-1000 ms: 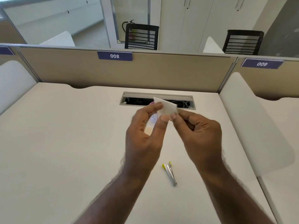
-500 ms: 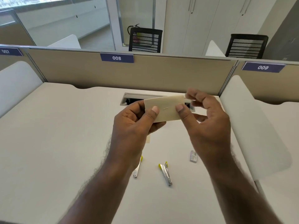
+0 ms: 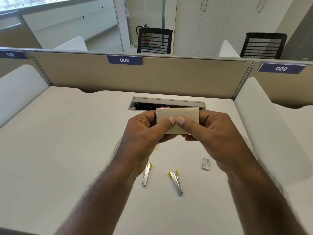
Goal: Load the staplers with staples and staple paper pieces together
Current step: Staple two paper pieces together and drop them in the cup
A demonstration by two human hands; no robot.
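Observation:
Both hands hold a cream paper piece [image 3: 179, 114] up over the middle of the desk. My left hand [image 3: 144, 134] pinches its left part, thumb on the front. My right hand [image 3: 208, 133] pinches its right part, and the two thumbs nearly meet on the paper. On the desk below lie two small metal staplers with yellow tips: one stapler [image 3: 146, 174] under my left wrist, the other stapler [image 3: 176, 182] between my forearms. A small staple box [image 3: 206, 164] lies to their right. Another bit of paper [image 3: 157, 147] shows under my left hand.
The white desk [image 3: 67, 150] has a cable slot [image 3: 167, 101] at the back, behind the paper. A beige partition labelled 008 [image 3: 125, 60] closes the far edge. White side dividers [image 3: 264, 126] stand at both sides. Black chairs stand beyond.
The paper piece was turned and levelled, and both thumbs came together on its front. The view tilted, so both staplers and the staple box now show.

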